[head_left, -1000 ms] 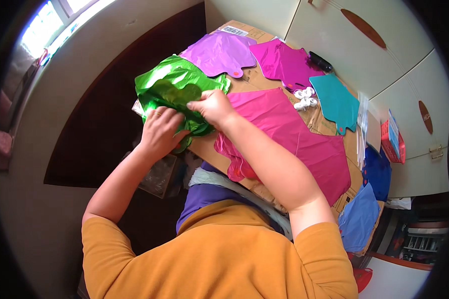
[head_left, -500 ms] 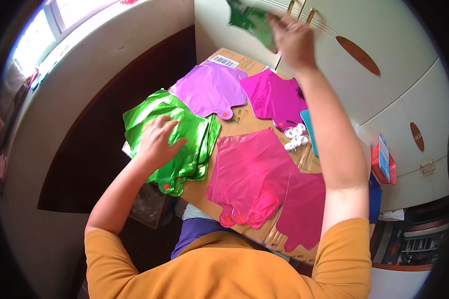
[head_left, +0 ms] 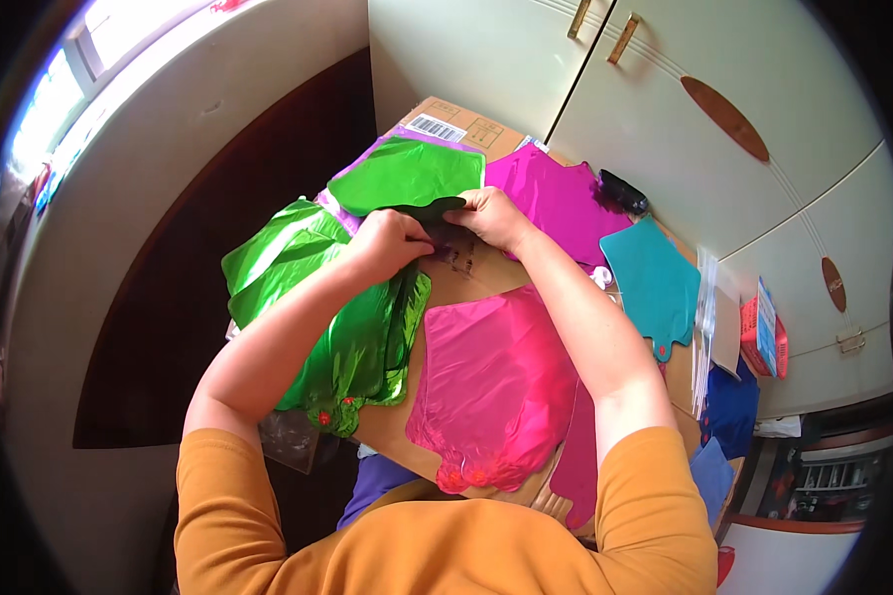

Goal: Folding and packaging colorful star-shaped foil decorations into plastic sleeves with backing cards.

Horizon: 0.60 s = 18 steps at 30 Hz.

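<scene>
Both hands pinch the near edge of a flat green foil balloon (head_left: 407, 174), which covers most of a light purple foil balloon (head_left: 335, 210). My left hand (head_left: 392, 243) is closed on its lower edge, with the fingertips partly hidden. My right hand (head_left: 491, 218) holds the same edge between thumb and fingers. Left of them lies a stack of shiny green foil balloons (head_left: 298, 263), partly under my left forearm. Nearer to me is a pile of pink foil balloons (head_left: 496, 377) with red spots on their necks. A magenta foil balloon (head_left: 546, 198) lies just beyond my right hand.
The cardboard box (head_left: 392, 436) serves as the work surface. On its right are a teal foil balloon (head_left: 650, 278), a black object (head_left: 622, 191), white ribbon rolls (head_left: 601, 277) and blue foil balloons (head_left: 732, 407). Cream cabinet doors (head_left: 526, 79) stand behind; a red basket (head_left: 764, 342) stands right.
My right hand has brought the green foil balloon down from above the cabinet side onto the purple one. My left hand has left the green stack and taken hold of its edge.
</scene>
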Motion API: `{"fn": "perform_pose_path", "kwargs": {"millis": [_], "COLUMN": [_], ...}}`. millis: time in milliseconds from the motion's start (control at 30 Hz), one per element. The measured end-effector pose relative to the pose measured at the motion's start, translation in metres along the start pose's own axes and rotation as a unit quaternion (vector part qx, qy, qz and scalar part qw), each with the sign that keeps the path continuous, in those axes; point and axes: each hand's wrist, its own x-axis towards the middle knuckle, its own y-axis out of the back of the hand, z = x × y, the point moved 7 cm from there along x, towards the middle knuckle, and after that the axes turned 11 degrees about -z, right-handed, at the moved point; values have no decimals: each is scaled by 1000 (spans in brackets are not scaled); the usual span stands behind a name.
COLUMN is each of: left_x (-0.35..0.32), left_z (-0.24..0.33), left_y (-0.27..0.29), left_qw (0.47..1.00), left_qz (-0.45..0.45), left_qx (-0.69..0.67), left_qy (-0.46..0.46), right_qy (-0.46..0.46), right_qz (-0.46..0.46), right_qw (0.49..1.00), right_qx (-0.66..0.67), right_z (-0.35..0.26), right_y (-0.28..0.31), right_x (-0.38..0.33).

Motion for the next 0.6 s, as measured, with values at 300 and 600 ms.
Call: {"fn": "perform_pose_path", "kwargs": {"millis": [300,600], "left_x": [13,2], "left_z": [-8,46], "left_y": [18,-3], "left_qw": [993,863], "left_qz": [-36,178], "left_qx": [-40,441], "left_qy": [108,-173], "right_qy": [-90,-110], "right_qz": [-56,194], "right_qw": [989,975], "right_qx": [-105,2], "right_z": [-30,0], "right_y": [-11,18], "right_x": [-15,4]}}
